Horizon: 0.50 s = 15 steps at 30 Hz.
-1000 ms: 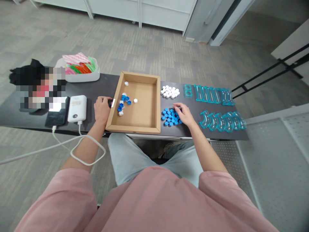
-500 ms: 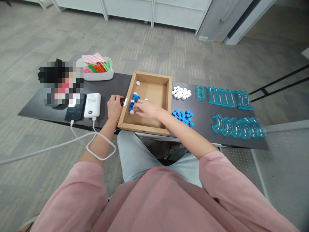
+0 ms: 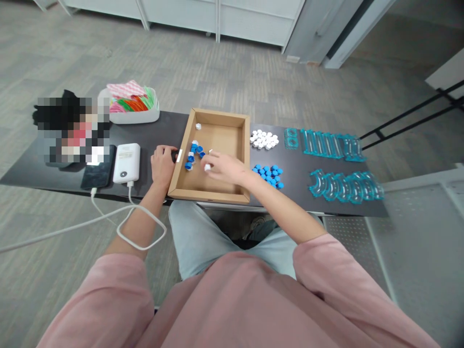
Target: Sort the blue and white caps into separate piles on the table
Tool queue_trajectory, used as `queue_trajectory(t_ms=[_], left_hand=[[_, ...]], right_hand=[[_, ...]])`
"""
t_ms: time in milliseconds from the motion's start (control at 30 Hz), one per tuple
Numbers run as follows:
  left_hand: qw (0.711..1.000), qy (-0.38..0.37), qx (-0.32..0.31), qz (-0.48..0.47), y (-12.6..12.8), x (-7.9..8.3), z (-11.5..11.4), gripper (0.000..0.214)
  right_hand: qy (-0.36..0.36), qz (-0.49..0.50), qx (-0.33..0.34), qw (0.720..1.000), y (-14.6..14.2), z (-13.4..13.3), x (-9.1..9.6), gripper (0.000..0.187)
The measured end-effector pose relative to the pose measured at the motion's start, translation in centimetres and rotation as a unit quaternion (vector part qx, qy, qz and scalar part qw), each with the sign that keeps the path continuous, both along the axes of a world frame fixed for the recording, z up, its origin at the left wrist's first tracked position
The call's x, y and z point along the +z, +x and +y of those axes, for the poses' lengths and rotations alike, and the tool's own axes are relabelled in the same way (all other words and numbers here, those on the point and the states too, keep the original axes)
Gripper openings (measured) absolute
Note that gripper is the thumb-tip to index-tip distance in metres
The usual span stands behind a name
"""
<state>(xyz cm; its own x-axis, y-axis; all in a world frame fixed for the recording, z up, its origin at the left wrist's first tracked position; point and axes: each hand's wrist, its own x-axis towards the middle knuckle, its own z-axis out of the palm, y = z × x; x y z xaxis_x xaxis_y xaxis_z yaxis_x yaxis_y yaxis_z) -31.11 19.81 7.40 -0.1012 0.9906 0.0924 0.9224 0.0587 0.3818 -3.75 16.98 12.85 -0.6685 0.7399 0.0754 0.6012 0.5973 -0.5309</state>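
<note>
My right hand (image 3: 226, 166) reaches into a shallow cardboard box (image 3: 212, 196), fingers pinched on a small white hexagonal piece (image 3: 207, 167). Left of those fingers lie several blue pieces (image 3: 189, 166), some with white ones among them. A single white piece (image 3: 198, 126) rests near the box's far left corner. Another white bit shows by the knuckles, partly covered by the hand. My left hand (image 3: 162, 164) is closed on the dark table just outside the box's left wall, its fingertips at a small black thing (image 3: 174, 155) whose kind I cannot make out.
Right of the box are white pieces (image 3: 264, 139), blue pieces (image 3: 268, 176) and clear teal plastic parts (image 3: 322, 144), with curved ones (image 3: 346, 186) nearer. On the left sit a power bank (image 3: 126, 163) with a cable (image 3: 148, 208), a phone (image 3: 98, 166) and a white basket (image 3: 134, 117).
My right hand has drawn a white piece rightward, away from the blue ones in the box. Some blue pieces have shifted apart. My left hand stays by the box wall; the whole view has shifted slightly.
</note>
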Motion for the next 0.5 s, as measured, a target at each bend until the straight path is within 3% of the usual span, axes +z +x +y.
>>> queue_trajectory(t_ms=[167, 300, 400, 500], left_hand=[[1.000, 0.005, 0.000, 0.002, 0.1, 0.0, 0.0, 0.041], [1.000, 0.003, 0.004, 0.002, 0.0, -0.1, 0.0, 0.039], [1.000, 0.003, -0.001, -0.004, -0.2, -0.2, 0.0, 0.038], [1.000, 0.001, -0.006, -0.001, -0.5, -0.3, 0.2, 0.040]], right_hand=[[-0.011, 0.156, -0.202, 0.967, 11.1, -0.1, -0.7, 0.015], [0.022, 0.116, -0.313, 0.942, 19.1, 0.4, -2.9, 0.015], [0.035, 0.053, -0.325, 0.944, 21.6, 0.9, -4.6, 0.019], [0.031, -0.009, -0.294, 0.955, 21.5, 1.5, -5.7, 0.024]])
